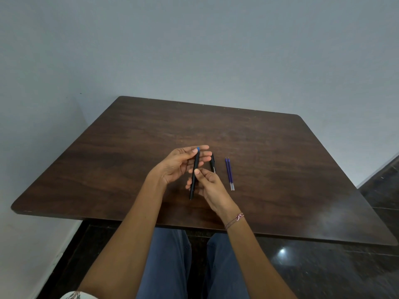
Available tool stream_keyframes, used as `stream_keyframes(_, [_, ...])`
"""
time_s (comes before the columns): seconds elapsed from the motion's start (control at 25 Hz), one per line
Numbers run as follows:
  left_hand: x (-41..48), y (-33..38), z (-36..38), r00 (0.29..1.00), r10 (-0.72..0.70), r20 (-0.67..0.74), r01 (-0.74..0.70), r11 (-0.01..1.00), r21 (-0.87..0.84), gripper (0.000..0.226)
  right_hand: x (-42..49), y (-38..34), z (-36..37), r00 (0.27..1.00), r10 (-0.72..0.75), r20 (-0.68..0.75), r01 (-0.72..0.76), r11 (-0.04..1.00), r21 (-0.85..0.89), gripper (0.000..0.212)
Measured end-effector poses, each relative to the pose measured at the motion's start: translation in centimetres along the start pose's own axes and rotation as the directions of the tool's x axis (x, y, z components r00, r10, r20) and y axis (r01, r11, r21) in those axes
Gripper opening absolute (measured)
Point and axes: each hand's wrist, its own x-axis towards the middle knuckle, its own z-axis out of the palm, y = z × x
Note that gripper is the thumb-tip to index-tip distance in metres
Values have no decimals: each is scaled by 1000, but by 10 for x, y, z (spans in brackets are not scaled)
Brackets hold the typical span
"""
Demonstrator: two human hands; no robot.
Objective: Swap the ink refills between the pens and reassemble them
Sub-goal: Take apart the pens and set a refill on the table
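A: Any brand or writing readable on the pens?

B: From the head view, no. The second black pen (212, 163) lying on the table (280, 169) has a small pale mark near its lower end, too small to read.

A: Count things for me.

B: Two black pen bodies, two purple refills (229, 174), two hands. The refills lie side by side, touching or nearly so, just right of the lying pen, clear ends toward the person.

A: And the hands?

B: The left hand (178, 164) is palm-up with fingers spread loosely, its fingertips pressed on the blue-tipped upper end of the held black pen (195, 174). The right hand (210, 185) pinches that pen at mid-barrel between thumb and fingers. The pen stands nearly upright, slightly tilted, above the table's middle. A braided thread bracelet (235, 220) circles the right wrist
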Motion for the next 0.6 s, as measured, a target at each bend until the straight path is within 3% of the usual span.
stream_keyframes(0.32, [-2,3,-1,989,10,-145,-6,1000,24,17,2,1,-1,1000,-3,26,4,999,-43,21])
stream_keyframes(0.48, [-1,6,2,969,46,-241,-23,995,97,15,2,1,-2,999,-42,-32,37,988,-150,12])
stream_keyframes(0.6, [0,9,2,960,52,-276,-19,992,121,15,3,3,1,993,-58,-99,39,982,-184,17])
